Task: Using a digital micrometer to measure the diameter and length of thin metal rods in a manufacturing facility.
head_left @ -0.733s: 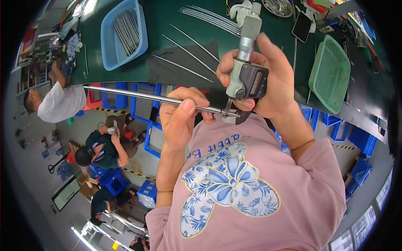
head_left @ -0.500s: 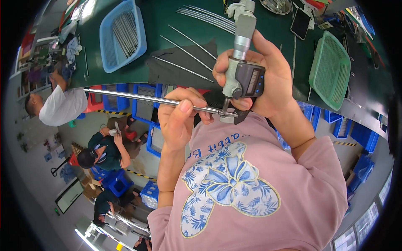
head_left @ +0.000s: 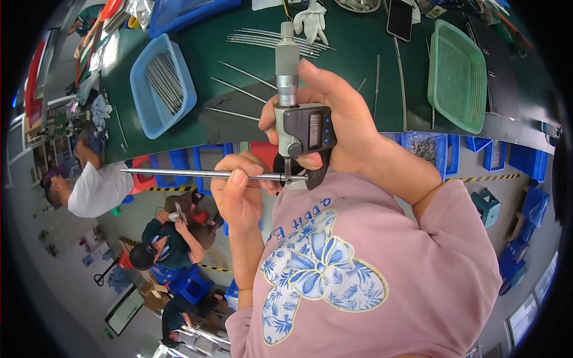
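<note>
Head view: the person's right hand (head_left: 349,116) is wrapped round a digital micrometer (head_left: 289,122), fingers about its body, thumb raised beside the thimble (head_left: 287,59), display (head_left: 315,130) facing up. Just left of the micrometer, the left hand (head_left: 240,194) pinches a slim metal rod (head_left: 179,173) between thumb and fingers; the rod stretches leftward, its right end lying across the micrometer's measuring gap with the tip poking just past. Whether both measuring faces touch it is too small to tell. Handled well, the rod would sit square to the spindle (head_left: 287,163), steadied lightly close to the gap so its long free end does not sag, and the thimble would be turned with gentle, even pressure; a tilt would likely spoil the contact. Below the micrometer is the wearer's pink shirt (head_left: 424,256). Beyond the micrometer, on the green bench (head_left: 358,56), three rods (head_left: 233,114) lie to its left over a dark cloth (head_left: 230,132), with a blue basket (head_left: 143,104) of rods farther left and a green basket (head_left: 458,74) well to its right. Farther beyond it are a row of rods (head_left: 253,37), a white glove (head_left: 311,22) and, to its right, a phone (head_left: 400,19). Well left of the micrometer are a co-worker in a white shirt (head_left: 98,191) and another in a dark cap (head_left: 179,241).
</note>
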The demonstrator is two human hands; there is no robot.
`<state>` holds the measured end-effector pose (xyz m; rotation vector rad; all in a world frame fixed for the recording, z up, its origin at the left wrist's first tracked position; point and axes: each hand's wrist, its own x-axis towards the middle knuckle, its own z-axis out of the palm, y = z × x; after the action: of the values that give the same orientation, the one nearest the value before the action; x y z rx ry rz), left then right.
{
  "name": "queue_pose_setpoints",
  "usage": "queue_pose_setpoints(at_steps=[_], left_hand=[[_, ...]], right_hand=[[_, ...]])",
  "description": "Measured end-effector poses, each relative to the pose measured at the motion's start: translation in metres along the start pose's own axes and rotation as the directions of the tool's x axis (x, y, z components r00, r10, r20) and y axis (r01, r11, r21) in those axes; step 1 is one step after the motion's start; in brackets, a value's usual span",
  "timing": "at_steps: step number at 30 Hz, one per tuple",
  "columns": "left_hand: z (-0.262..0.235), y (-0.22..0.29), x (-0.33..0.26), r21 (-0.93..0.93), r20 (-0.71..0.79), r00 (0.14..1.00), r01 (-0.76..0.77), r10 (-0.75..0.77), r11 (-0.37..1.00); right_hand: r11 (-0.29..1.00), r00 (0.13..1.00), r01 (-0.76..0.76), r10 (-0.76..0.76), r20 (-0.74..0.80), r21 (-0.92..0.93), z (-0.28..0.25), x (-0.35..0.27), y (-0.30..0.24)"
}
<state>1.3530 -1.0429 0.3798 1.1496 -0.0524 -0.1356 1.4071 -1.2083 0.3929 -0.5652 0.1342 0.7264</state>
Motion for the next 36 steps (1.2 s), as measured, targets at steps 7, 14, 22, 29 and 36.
queue_pose_setpoints(at_steps=[7,14,22,29,36], left_hand=[[0.0046,0.0007,0.0016,0.050,0.007,1.000,-0.020,0.020,0.999],[0.0008,0.0018,-0.0032,-0.107,0.018,1.000,-0.011,0.014,0.994],[0.0037,0.0016,-0.0045,-0.092,0.024,0.999,-0.019,0.021,0.996],[0.0040,0.0028,-0.0049,-0.091,-0.005,1.000,-0.003,0.003,0.996],[0.0087,0.0055,-0.0027,-0.032,0.017,1.000,-0.022,0.023,0.999]], right_hand=[[0.999,0.999,0.048,-0.048,-0.026,0.004,0.0023,-0.0010,0.0003],[0.995,1.000,0.000,-0.001,0.011,0.096,-0.0013,-0.0018,0.0021],[0.999,0.999,0.031,-0.030,-0.031,0.023,0.0003,-0.0022,0.0035],[0.997,0.999,-0.020,0.017,0.037,0.077,-0.0030,-0.0010,0.0042],[0.993,1.000,0.013,-0.014,0.009,0.117,-0.0014,-0.0042,0.0015]])
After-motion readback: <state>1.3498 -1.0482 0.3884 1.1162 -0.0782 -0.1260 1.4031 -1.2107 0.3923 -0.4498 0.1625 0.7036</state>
